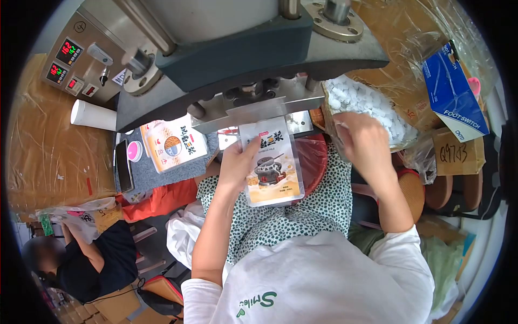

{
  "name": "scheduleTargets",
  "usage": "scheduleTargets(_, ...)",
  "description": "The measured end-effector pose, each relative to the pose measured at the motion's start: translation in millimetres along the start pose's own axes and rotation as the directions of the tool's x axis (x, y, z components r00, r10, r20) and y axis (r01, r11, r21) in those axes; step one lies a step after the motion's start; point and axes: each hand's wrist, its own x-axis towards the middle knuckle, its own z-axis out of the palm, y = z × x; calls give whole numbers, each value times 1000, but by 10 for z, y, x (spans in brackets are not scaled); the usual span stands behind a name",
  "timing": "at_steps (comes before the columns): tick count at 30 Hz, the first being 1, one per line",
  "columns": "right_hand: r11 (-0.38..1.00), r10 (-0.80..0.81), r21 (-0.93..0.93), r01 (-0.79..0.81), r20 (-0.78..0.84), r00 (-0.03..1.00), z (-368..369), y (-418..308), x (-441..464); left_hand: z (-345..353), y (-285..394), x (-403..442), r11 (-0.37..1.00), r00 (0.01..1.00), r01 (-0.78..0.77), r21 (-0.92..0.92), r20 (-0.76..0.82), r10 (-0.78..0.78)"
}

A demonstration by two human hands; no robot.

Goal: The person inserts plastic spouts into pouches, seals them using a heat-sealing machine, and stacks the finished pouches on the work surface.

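Note:
A printed pouch [274, 167] with a picture of a stone mill lies under the press head, its top edge beneath a metal bar. My left hand [237, 162] holds the pouch by its left side, thumb on the front. My right hand [367, 140] is over the left part of a box of small white caps [372, 105], fingers bent downward; the fingertips are hidden, so what they hold, if anything, cannot be made out. More printed pouches [172, 146] lie on the grey cloth to the left.
The press [232, 54] spans the top. At left are a control panel [70, 59], a white cup [93, 114], a phone [124, 166] and a pink-lidded jar [134, 151]. A blue box [453, 92] stands right. A co-worker [97, 259] sits lower left.

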Motion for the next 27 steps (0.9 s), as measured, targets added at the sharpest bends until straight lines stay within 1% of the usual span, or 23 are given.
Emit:
scheduleTargets(1,985,61,-161,-53,45,997,61,147,-32,-30,-26,9,1000,1000,23,-1,21,-23)
scheduleTargets(2,975,67,-219,-41,109,992,213,317,-86,-51,-59,5,995,1000,9,100,-8,-9)
scheduleTargets(3,961,72,-276,-23,169,983,319,423,-104,-191,-89,18,928,992,-74,365,-69,106)
scheduleTargets(4,973,64,-228,-26,164,984,301,431,-62,-249,49,-28,786,967,-130,605,-99,236)
scheduleTargets(5,984,58,-178,-29,163,985,276,427,-32,-311,193,-162,836,939,-103,540,-225,261)
scheduleTargets(6,991,59,-126,-38,167,984,265,421,-44,-560,177,-174,483,751,-256,837,-143,645)
scheduleTargets(7,992,55,-117,-38,146,988,278,428,-35,-815,143,-174,2,582,-179,984,104,806)
scheduleTargets(8,993,50,-109,-36,124,991,300,440,-5,-924,-57,-203,-162,633,8,987,120,764)
scheduleTargets(9,995,40,-99,-30,101,994,316,447,17,-1000,-211,-274,-327,683,188,926,116,721)
scheduleTargets(11,995,42,-87,-37,50,998,308,425,45,-914,-241,-426,-301,729,6,954,202,654)
scheduleTargets(12,995,48,-83,-46,30,998,277,395,33,-932,-223,-467,-239,742,-16,971,172,648)
scheduleTargets(13,990,119,70,-123,57,991,210,355,24,-965,-152,-494,-230,716,-11,973,169,677)
scheduleTargets(15,893,237,360,-270,134,962,0,205,63,-971,-37,-662,-15,739,-43,999,42,672)
scheduleTargets(16,798,169,552,-241,179,969,-99,66,85,-787,19,-730,188,708,-53,981,-96,700)
scheduleTargets(18,669,6,723,-175,230,973,-50,-203,75,-462,116,-913,128,670,-105,986,-25,742)
scheduleTargets(19,658,-95,746,-99,213,972,46,-329,79,-345,140,-984,96,649,-130,987,12,760)
scheduleTargets(20,684,-192,729,15,160,968,92,-453,103,-277,149,-1017,73,621,-163,984,44,783)
scheduleTargets(21,663,-291,721,201,0,957,222,-531,101,-230,177,-1042,69,637,-214,974,85,766)
scheduleTargets(23,654,-362,692,306,-68,930,284,-651,133,-159,235,-1090,64,664,-310,948,168,729)
scheduleTargets(24,636,-371,721,276,-28,928,287,-656,137,-110,249,-1074,38,648,-373,927,231,726)
scheduleTargets(25,620,-379,746,242,15,925,283,-651,136,-93,228,-1070,76,693,-395,916,242,679)
scheduleTargets(26,607,-386,768,206,58,920,277,-637,134,-94,158,-1031,137,715,-430,893,244,655)
scheduleTargets(27,613,-339,777,141,97,936,295,-605,124,-93,82,-974,198,736,-462,864,249,629)
